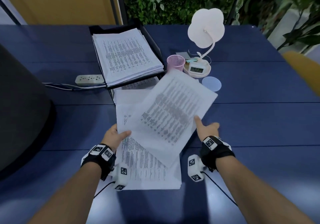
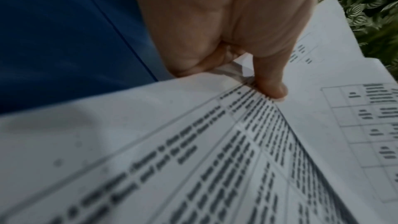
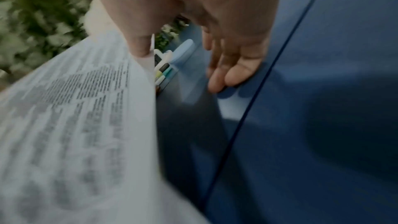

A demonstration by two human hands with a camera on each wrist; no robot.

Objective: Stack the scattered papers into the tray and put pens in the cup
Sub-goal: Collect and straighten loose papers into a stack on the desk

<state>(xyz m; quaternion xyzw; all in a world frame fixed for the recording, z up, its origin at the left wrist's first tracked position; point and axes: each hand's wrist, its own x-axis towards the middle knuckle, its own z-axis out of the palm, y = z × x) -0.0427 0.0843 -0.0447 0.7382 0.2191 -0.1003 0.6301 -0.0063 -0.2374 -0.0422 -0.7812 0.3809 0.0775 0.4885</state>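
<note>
A loose pile of printed papers (image 1: 147,168) lies on the blue table in front of me. My left hand (image 1: 117,135) pinches the pile's left edge, thumb (image 2: 271,83) on top and fingers curled beneath. A top sheet (image 1: 173,111) is lifted and tilted toward the right. My right hand (image 1: 206,126) has its thumb against that sheet's right edge, while its fingers (image 3: 228,76) stay straight and off the paper, close to the table. Several pens (image 3: 163,71) lie under the raised sheet, hidden in the head view. The black tray (image 1: 152,38) holds a paper stack. The pink mesh cup (image 1: 175,62) stands to its right.
A white flower-shaped lamp (image 1: 206,28) with a small clock (image 1: 196,69) stands behind the cup, and a pale blue disc (image 1: 211,83) lies beside it. A power strip (image 1: 89,79) sits left of the tray. A dark rounded object (image 1: 17,111) fills the left side.
</note>
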